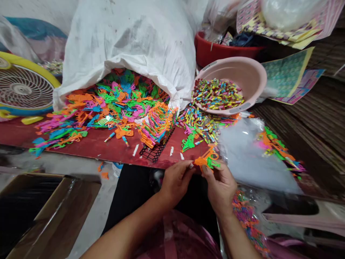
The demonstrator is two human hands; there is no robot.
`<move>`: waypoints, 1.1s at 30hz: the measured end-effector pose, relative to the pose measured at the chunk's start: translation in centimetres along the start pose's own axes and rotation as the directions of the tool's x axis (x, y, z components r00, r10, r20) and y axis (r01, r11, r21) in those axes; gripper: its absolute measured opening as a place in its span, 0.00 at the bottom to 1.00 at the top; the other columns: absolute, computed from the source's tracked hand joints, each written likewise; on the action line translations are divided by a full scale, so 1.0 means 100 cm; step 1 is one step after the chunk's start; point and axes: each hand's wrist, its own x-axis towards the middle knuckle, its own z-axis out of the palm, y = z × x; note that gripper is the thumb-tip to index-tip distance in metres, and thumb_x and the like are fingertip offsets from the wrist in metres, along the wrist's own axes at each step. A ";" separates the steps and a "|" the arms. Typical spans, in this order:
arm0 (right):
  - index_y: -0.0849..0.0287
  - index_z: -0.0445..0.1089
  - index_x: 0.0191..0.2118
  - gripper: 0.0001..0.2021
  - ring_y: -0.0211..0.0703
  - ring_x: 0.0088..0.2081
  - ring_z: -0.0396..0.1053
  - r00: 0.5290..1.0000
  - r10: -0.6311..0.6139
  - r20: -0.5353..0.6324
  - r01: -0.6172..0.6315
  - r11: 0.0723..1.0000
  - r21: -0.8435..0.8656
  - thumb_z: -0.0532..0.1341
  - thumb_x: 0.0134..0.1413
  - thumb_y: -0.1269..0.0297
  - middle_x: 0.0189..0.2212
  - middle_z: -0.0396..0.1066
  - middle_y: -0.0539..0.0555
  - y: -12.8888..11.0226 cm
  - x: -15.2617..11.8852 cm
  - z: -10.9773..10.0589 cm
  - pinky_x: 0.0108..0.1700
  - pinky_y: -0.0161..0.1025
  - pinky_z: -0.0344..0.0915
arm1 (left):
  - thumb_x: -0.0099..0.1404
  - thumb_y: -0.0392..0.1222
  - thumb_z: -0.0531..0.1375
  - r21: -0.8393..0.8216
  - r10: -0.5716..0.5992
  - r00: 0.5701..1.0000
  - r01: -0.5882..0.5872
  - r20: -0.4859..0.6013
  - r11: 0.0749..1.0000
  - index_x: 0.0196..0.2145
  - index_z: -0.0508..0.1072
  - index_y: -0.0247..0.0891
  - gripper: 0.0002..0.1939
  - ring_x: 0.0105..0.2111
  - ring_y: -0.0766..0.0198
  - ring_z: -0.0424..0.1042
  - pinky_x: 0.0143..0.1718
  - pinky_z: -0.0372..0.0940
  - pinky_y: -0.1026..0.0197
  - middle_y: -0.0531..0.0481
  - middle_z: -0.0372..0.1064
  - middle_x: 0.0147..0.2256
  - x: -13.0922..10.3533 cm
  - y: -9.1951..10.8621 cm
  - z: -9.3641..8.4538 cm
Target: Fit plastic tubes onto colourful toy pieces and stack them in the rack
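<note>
My right hand is closed on flat plastic toy pieces, an orange piece with a green piece behind it, just over the table's front edge. My left hand is closed beside them, thumb and fingers pinched together. A small whitish bit shows at its fingertips, too small to name. Ahead of the hands lie a loose green toy piece and a heap of little colourful tubes. A tightly packed row of toy pieces rests on a black mesh strip.
A big white sack spills a pile of colourful toy pieces across the red table. At right stand a pink basin of tubes and clear plastic bags. A yellow fan is left; a cardboard box sits below.
</note>
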 end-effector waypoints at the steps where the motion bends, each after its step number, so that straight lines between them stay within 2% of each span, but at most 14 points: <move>1: 0.57 0.72 0.38 0.08 0.33 0.26 0.66 1.000 0.009 -0.011 -0.009 0.999 0.035 0.68 0.54 0.62 0.27 0.71 0.46 0.000 -0.001 0.001 0.30 0.33 0.65 | 0.70 0.40 0.56 -0.005 0.011 1.000 -0.011 -0.001 1.000 0.43 0.74 0.39 0.08 0.33 0.66 0.74 0.36 0.68 0.65 0.49 0.76 0.35 0.000 0.000 0.001; 4: 0.57 0.70 0.39 0.06 0.31 0.21 0.62 0.997 0.078 -0.014 -0.074 0.982 0.174 0.65 0.57 0.63 0.22 0.66 0.43 -0.004 -0.005 0.007 0.28 0.31 0.62 | 0.69 0.39 0.57 -0.033 0.033 0.999 -0.034 -0.026 0.999 0.44 0.74 0.38 0.08 0.33 0.66 0.74 0.36 0.68 0.66 0.50 0.76 0.35 0.000 -0.002 0.004; 8: 0.56 0.69 0.40 0.05 0.31 0.22 0.64 0.995 0.091 -0.037 -0.079 0.964 0.253 0.64 0.59 0.65 0.22 0.67 0.43 -0.008 -0.010 0.013 0.29 0.32 0.63 | 0.69 0.38 0.58 -0.044 0.055 0.997 -0.058 -0.058 0.997 0.45 0.73 0.39 0.08 0.34 0.66 0.75 0.36 0.69 0.66 0.50 0.76 0.36 0.000 -0.003 0.007; 11: 0.56 0.70 0.41 0.06 0.32 0.23 0.66 0.996 0.049 -0.073 -0.033 0.976 0.216 0.65 0.58 0.66 0.23 0.69 0.44 -0.009 -0.011 0.013 0.31 0.33 0.64 | 0.69 0.37 0.57 -0.001 0.087 0.994 -0.088 -0.072 0.996 0.45 0.73 0.39 0.08 0.33 0.67 0.75 0.36 0.69 0.67 0.51 0.76 0.35 0.000 -0.002 0.008; 15: 0.57 0.70 0.40 0.07 0.33 0.25 0.68 0.996 -0.024 -0.091 0.032 0.996 0.086 0.66 0.57 0.66 0.27 0.70 0.46 -0.009 -0.012 0.011 0.32 0.33 0.65 | 0.70 0.36 0.56 0.147 0.185 0.980 -0.174 -0.067 0.974 0.46 0.71 0.38 0.08 0.35 0.66 0.76 0.38 0.69 0.65 0.49 0.76 0.35 0.001 -0.003 0.007; 22: 0.57 0.69 0.39 0.07 0.33 0.24 0.67 0.995 0.001 -0.097 0.007 0.997 0.076 0.65 0.57 0.63 0.25 0.70 0.46 -0.005 -0.013 0.014 0.31 0.34 0.65 | 0.71 0.35 0.53 0.284 0.254 0.967 -0.248 0.016 0.926 0.44 0.69 0.36 0.07 0.32 0.65 0.74 0.35 0.67 0.66 0.48 0.75 0.33 0.001 -0.008 0.006; 25: 0.57 0.68 0.37 0.07 0.33 0.24 0.66 0.994 -0.002 -0.111 0.006 0.999 0.039 0.65 0.57 0.62 0.24 0.69 0.45 -0.001 -0.012 0.017 0.31 0.34 0.65 | 0.72 0.36 0.52 0.297 0.218 0.975 -0.218 0.036 0.930 0.42 0.70 0.36 0.07 0.31 0.65 0.74 0.33 0.66 0.66 0.48 0.74 0.31 0.001 -0.013 0.007; 29: 0.57 0.66 0.34 0.09 0.33 0.23 0.65 0.995 0.093 -0.027 -0.092 0.994 0.053 0.65 0.58 0.59 0.22 0.67 0.44 0.000 -0.009 0.023 0.29 0.32 0.64 | 0.72 0.38 0.52 0.266 0.121 0.992 -0.123 0.023 0.956 0.39 0.70 0.37 0.08 0.31 0.65 0.73 0.34 0.64 0.66 0.48 0.73 0.31 -0.002 -0.019 0.008; 31: 0.57 0.65 0.34 0.10 0.33 0.22 0.63 0.988 0.155 0.027 -0.156 0.986 0.066 0.64 0.58 0.57 0.21 0.66 0.44 -0.003 -0.006 0.027 0.27 0.32 0.62 | 0.71 0.40 0.52 0.187 0.022 1.000 -0.020 -0.008 0.982 0.36 0.70 0.37 0.09 0.30 0.66 0.71 0.33 0.62 0.66 0.50 0.72 0.29 -0.002 -0.021 0.007; 33: 0.56 0.65 0.35 0.11 0.33 0.23 0.62 0.976 0.179 0.128 -0.187 0.981 0.054 0.64 0.59 0.56 0.22 0.65 0.44 -0.005 -0.002 0.030 0.26 0.31 0.61 | 0.71 0.42 0.53 0.032 -0.095 0.995 0.095 0.000 0.995 0.33 0.70 0.37 0.11 0.28 0.67 0.68 0.32 0.61 0.66 0.52 0.70 0.28 0.000 -0.022 0.002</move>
